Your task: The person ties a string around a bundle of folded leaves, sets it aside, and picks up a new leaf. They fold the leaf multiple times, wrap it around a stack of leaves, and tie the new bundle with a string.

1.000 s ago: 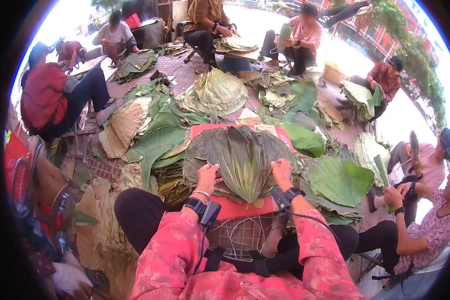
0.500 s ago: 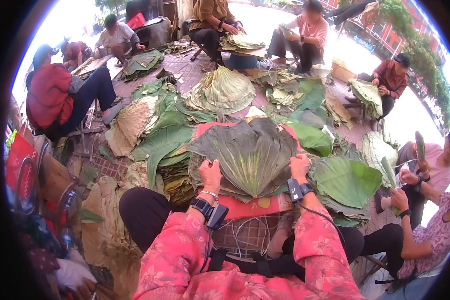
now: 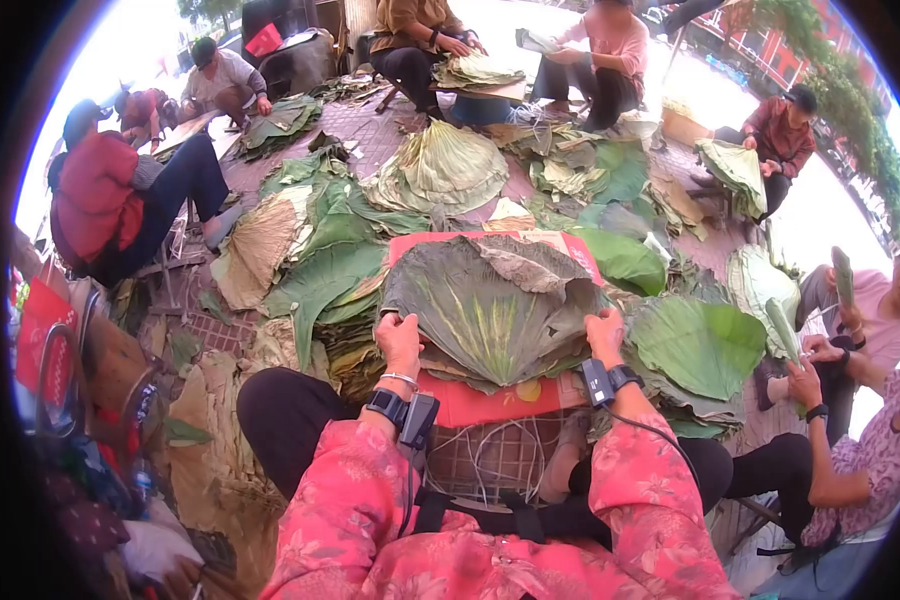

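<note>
A dark grey-green dried lotus leaf (image 3: 490,320), fan-shaped with yellowish veins, lies spread over a pile of similar leaves in front of me. Its pointed end faces my lap, and part of the far edge is folded over, showing a browner underside. At the leaf's left edge, my left hand (image 3: 400,343) is closed with the rim pinched between thumb and fingers. My right hand (image 3: 603,335) pinches the opposite edge. Beneath the pile is a red board (image 3: 440,400), its near strip and far corners showing.
Green leaves (image 3: 700,350) are stacked to the right, and more green leaves (image 3: 335,270) lie to the left. A pale leaf stack (image 3: 445,170) stands ahead. Several people sit around with leaves, one person (image 3: 860,440) close at right. Bags (image 3: 45,320) crowd the left side.
My left hand has moved left and slightly away from me, and my hands are farther apart. The leaf's far edge has curled over, and its near point has shifted slightly away.
</note>
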Action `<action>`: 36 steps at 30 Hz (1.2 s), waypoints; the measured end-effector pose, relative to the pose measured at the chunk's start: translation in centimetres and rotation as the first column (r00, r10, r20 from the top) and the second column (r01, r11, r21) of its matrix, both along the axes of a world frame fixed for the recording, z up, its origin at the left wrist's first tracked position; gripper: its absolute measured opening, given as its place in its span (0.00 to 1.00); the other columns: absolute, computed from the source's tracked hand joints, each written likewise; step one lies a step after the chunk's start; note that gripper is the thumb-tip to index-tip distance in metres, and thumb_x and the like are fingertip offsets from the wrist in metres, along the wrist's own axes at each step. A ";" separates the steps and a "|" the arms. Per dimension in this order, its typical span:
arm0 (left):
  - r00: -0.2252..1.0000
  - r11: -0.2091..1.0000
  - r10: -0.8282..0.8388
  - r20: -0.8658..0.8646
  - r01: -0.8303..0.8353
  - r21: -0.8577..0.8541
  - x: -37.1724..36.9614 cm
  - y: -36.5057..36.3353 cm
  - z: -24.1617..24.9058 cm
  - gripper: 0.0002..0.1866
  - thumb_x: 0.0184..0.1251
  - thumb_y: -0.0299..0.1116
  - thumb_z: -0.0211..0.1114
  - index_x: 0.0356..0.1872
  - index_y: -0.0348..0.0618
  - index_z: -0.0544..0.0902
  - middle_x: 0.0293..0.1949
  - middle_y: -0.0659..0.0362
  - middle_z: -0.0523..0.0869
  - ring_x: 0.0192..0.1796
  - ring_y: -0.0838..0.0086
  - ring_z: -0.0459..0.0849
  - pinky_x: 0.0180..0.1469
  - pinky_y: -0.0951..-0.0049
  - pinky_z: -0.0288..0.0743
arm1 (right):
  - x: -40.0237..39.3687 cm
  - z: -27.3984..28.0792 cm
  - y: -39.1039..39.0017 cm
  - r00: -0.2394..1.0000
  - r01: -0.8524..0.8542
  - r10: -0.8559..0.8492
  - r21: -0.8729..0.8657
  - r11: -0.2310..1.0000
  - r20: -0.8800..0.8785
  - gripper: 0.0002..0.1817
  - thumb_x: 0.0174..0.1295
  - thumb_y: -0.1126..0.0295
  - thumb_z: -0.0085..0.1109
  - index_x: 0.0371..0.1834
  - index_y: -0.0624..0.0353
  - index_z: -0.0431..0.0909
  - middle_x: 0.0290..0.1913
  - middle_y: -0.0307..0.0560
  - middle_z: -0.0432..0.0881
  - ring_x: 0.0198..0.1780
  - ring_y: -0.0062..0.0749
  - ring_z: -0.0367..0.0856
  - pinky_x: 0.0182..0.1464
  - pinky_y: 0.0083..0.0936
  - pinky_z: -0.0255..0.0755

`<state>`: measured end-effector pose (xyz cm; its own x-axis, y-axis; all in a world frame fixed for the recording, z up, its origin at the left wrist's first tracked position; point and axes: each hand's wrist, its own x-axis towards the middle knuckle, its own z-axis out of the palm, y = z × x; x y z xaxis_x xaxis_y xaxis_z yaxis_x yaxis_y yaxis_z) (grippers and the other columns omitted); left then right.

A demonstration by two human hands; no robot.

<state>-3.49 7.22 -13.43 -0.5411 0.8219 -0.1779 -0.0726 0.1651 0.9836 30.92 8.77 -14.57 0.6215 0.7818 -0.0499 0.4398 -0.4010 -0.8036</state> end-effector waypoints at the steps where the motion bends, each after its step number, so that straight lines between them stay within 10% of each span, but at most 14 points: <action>1: 1.000 1.000 0.000 -0.026 0.000 -0.005 -0.1 -0.3 -0.3 0.05 0.57 0.28 0.61 0.27 0.35 0.77 0.23 0.59 0.80 0.14 0.79 0.75 0.11 0.80 0.68 | 0.2 -0.7 -0.3 1.000 -0.023 0.023 -0.005 1.000 0.008 0.24 0.44 0.65 0.59 0.44 0.68 0.74 0.43 0.65 0.79 0.48 0.54 0.77 0.51 0.36 0.69; 5: 0.998 0.999 0.003 -0.067 -0.006 -0.041 -0.3 0.1 -2.0 0.07 0.54 0.26 0.63 0.31 0.34 0.76 0.21 0.62 0.77 0.12 0.81 0.71 0.08 0.82 0.64 | 0.4 -1.3 -0.5 0.996 -0.083 0.082 -0.016 0.996 -0.033 0.24 0.44 0.68 0.60 0.46 0.68 0.72 0.37 0.61 0.79 0.42 0.50 0.78 0.48 0.36 0.70; 9: 0.770 0.885 0.463 -0.440 -0.370 0.284 -0.4 0.9 -2.8 0.27 0.49 0.25 0.61 0.55 0.35 0.67 0.47 0.45 0.73 0.48 0.61 0.76 0.50 0.62 0.73 | -1.1 0.8 -1.4 0.995 -0.076 0.067 0.121 0.990 0.074 0.24 0.44 0.71 0.61 0.47 0.67 0.71 0.34 0.54 0.77 0.38 0.45 0.77 0.44 0.36 0.71; 10: 0.792 0.917 0.390 -0.469 -0.284 0.281 -0.4 -0.1 -0.3 0.32 0.47 0.24 0.59 0.59 0.37 0.63 0.58 0.43 0.64 0.62 0.54 0.62 0.63 0.56 0.56 | -1.2 0.6 -1.4 0.984 -0.076 0.041 0.203 0.976 0.173 0.23 0.45 0.71 0.61 0.47 0.67 0.71 0.34 0.51 0.76 0.37 0.44 0.77 0.43 0.36 0.71; 13: 0.675 0.938 0.251 -0.694 0.006 0.345 0.9 -0.7 2.7 0.32 0.48 0.25 0.61 0.59 0.38 0.64 0.58 0.46 0.67 0.61 0.52 0.65 0.63 0.56 0.56 | -2.3 1.6 -1.7 0.894 -0.199 -0.015 0.426 0.882 0.447 0.22 0.46 0.71 0.61 0.47 0.61 0.72 0.34 0.46 0.75 0.36 0.41 0.77 0.42 0.34 0.71; 18: 0.480 0.853 -0.161 -0.863 0.508 0.123 6.0 -0.3 2.0 0.28 0.53 0.38 0.63 0.57 0.43 0.70 0.63 0.47 0.65 0.67 0.54 0.59 0.65 0.53 0.51 | -4.7 1.5 -1.1 0.775 -0.593 0.489 0.193 0.782 0.399 0.14 0.47 0.71 0.58 0.40 0.54 0.78 0.35 0.45 0.78 0.35 0.41 0.78 0.40 0.33 0.72; 24: 0.061 0.732 -0.421 -0.905 0.613 -0.299 8.0 -1.2 -0.4 0.35 0.58 0.56 0.57 0.64 0.50 0.66 0.69 0.46 0.54 0.73 0.53 0.46 0.67 0.41 0.40 | -6.0 0.4 2.3 0.631 -0.776 0.772 0.028 0.631 0.083 0.15 0.48 0.74 0.58 0.42 0.61 0.78 0.43 0.43 0.81 0.31 0.26 0.79 0.34 0.24 0.73; 29: 0.042 0.729 -0.409 -0.912 0.616 -0.299 7.9 -1.3 -0.5 0.36 0.56 0.57 0.58 0.64 0.50 0.66 0.69 0.46 0.54 0.73 0.52 0.45 0.66 0.39 0.40 | -3.4 1.3 8.3 0.750 -0.349 0.481 0.346 0.871 -0.453 0.30 0.51 0.73 0.58 0.61 0.61 0.66 0.52 0.45 0.76 0.39 0.27 0.79 0.33 0.19 0.72; 33: 0.039 0.738 -0.391 -0.920 0.610 -0.288 7.9 -1.5 0.1 0.36 0.56 0.57 0.59 0.63 0.49 0.66 0.69 0.46 0.54 0.72 0.52 0.46 0.65 0.38 0.43 | 0.1 -4.3 12.4 0.895 -0.286 0.421 0.533 0.796 -0.148 0.33 0.48 0.76 0.58 0.63 0.63 0.62 0.53 0.50 0.74 0.52 0.31 0.73 0.42 0.22 0.72; 35: 0.038 0.734 -0.401 -0.915 0.611 -0.296 7.8 -1.6 0.2 0.35 0.57 0.57 0.58 0.64 0.51 0.65 0.69 0.46 0.55 0.72 0.52 0.46 0.66 0.39 0.42 | -2.7 0.0 8.9 0.904 -0.340 0.134 0.495 0.799 0.405 0.29 0.47 0.74 0.58 0.58 0.61 0.67 0.55 0.55 0.72 0.57 0.45 0.69 0.57 0.34 0.63; 36: 0.034 0.741 -0.393 -0.919 0.603 -0.295 7.9 -1.6 0.0 0.35 0.57 0.57 0.57 0.64 0.52 0.65 0.69 0.47 0.54 0.73 0.52 0.46 0.66 0.39 0.42 | -4.5 1.5 7.6 0.764 -0.579 0.318 0.379 0.722 0.562 0.30 0.47 0.70 0.60 0.58 0.61 0.67 0.57 0.55 0.71 0.58 0.45 0.68 0.58 0.36 0.62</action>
<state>4.40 5.61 -13.48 0.3356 0.9187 0.2083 0.8810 -0.3844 0.2760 26.40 16.33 -13.03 0.0361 0.7924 0.6089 0.7973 0.3445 -0.4956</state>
